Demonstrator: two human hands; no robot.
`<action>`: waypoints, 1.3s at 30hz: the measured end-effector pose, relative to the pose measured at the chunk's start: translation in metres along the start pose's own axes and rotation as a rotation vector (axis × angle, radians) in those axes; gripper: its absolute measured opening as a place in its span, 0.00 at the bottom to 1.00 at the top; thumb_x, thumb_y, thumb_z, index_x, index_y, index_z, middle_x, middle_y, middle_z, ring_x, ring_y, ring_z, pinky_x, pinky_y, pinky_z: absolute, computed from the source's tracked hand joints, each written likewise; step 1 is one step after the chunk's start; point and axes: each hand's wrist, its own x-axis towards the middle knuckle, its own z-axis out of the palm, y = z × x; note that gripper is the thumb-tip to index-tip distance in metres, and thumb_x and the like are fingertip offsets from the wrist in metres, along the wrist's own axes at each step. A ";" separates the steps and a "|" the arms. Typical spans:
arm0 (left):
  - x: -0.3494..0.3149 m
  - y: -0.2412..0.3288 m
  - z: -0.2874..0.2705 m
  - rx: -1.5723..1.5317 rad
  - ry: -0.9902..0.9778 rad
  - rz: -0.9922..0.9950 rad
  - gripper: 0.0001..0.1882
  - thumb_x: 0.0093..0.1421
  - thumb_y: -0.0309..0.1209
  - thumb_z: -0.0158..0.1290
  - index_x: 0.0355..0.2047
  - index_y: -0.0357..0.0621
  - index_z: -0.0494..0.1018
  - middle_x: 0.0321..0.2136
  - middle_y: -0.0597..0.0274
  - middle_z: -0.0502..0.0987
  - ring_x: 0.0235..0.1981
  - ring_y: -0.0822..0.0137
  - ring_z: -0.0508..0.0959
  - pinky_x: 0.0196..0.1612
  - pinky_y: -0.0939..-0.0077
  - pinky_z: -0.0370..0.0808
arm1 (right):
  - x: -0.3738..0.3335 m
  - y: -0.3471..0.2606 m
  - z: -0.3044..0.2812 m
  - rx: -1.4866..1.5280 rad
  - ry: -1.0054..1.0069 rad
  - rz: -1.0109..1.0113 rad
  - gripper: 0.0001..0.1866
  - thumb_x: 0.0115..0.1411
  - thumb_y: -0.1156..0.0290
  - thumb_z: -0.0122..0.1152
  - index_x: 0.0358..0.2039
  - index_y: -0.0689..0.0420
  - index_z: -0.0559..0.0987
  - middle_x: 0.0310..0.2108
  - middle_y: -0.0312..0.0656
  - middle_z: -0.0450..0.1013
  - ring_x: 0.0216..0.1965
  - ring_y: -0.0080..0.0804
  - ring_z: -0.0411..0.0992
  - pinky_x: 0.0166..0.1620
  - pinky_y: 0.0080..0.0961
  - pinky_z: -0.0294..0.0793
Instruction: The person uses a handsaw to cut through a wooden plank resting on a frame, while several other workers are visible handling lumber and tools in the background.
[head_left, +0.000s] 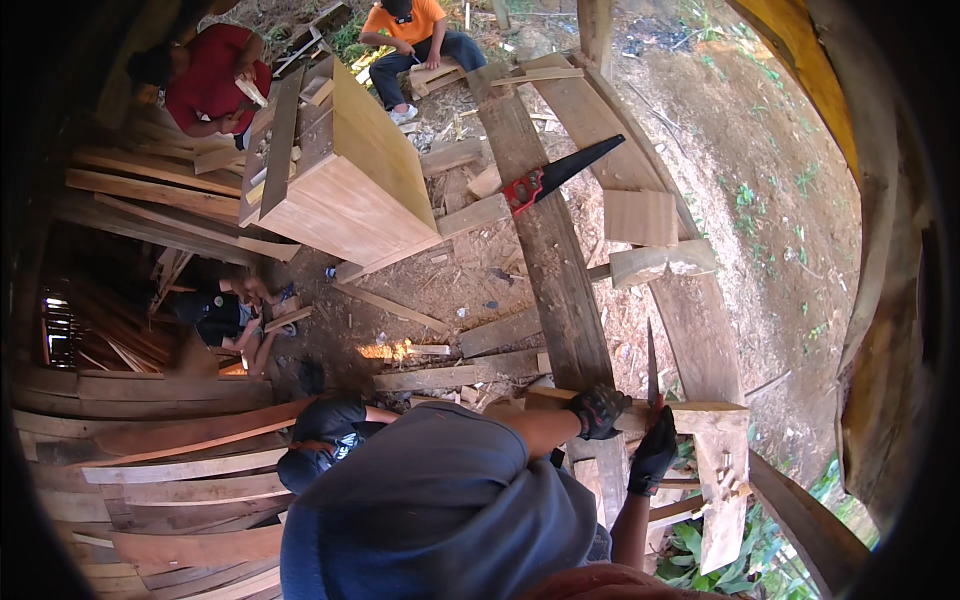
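My left hand (599, 412), in a black glove, is closed over a wooden beam (550, 398) that lies across the long dark plank. Close by on the right, my right hand (653, 455), also gloved in black, is wrapped round the red handle of a handsaw. The handsaw (652, 365) shows nearly edge-on, its narrow dark blade pointing away from me beside the beam. Just right of the glove, a pale timber piece (720, 480) slants down with small wood bits on it. Most of the saw's handle is hidden by my fingers.
A second handsaw (565, 174) with a red handle lies on the dark plank (560, 275). Wooden blocks (640, 217) rest on a plank to the right. A large plywood box (370, 180) stands far left. Several people work nearby, one in an orange shirt (425, 20). Boards (190, 490) are stacked left.
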 end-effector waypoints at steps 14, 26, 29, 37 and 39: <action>-0.006 0.000 0.000 0.042 0.055 0.028 0.30 0.55 0.50 0.66 0.49 0.45 0.73 0.42 0.50 0.80 0.46 0.50 0.83 0.51 0.52 0.78 | -0.005 0.001 -0.010 -0.219 0.014 -0.233 0.22 0.77 0.63 0.48 0.62 0.63 0.78 0.48 0.57 0.82 0.50 0.57 0.81 0.53 0.45 0.78; 0.004 -0.007 0.012 -0.017 0.040 0.054 0.31 0.54 0.48 0.68 0.52 0.43 0.75 0.44 0.52 0.81 0.48 0.50 0.83 0.54 0.54 0.78 | 0.089 -0.012 0.002 -0.767 -0.427 -0.231 0.20 0.78 0.60 0.46 0.43 0.62 0.82 0.41 0.56 0.82 0.48 0.57 0.81 0.49 0.49 0.79; 0.003 -0.009 0.021 0.013 0.068 0.054 0.32 0.54 0.49 0.68 0.53 0.44 0.74 0.43 0.52 0.81 0.47 0.51 0.83 0.53 0.54 0.78 | 0.070 -0.019 0.002 -0.651 -0.245 -0.267 0.15 0.77 0.61 0.49 0.37 0.56 0.79 0.34 0.54 0.81 0.37 0.58 0.80 0.37 0.52 0.79; 0.001 -0.017 0.039 0.028 0.079 0.033 0.32 0.55 0.50 0.65 0.54 0.44 0.74 0.44 0.53 0.81 0.46 0.51 0.84 0.51 0.54 0.78 | -0.035 -0.019 -0.069 -0.227 -0.173 -0.043 0.22 0.64 0.78 0.60 0.59 0.59 0.77 0.52 0.52 0.80 0.42 0.49 0.83 0.38 0.43 0.84; 0.003 -0.017 0.036 0.048 0.079 0.050 0.33 0.56 0.53 0.64 0.53 0.44 0.74 0.44 0.52 0.81 0.46 0.50 0.83 0.51 0.53 0.78 | -0.055 -0.040 -0.091 -0.311 -0.103 -0.207 0.23 0.61 0.79 0.63 0.58 0.59 0.78 0.54 0.51 0.80 0.41 0.46 0.83 0.35 0.38 0.84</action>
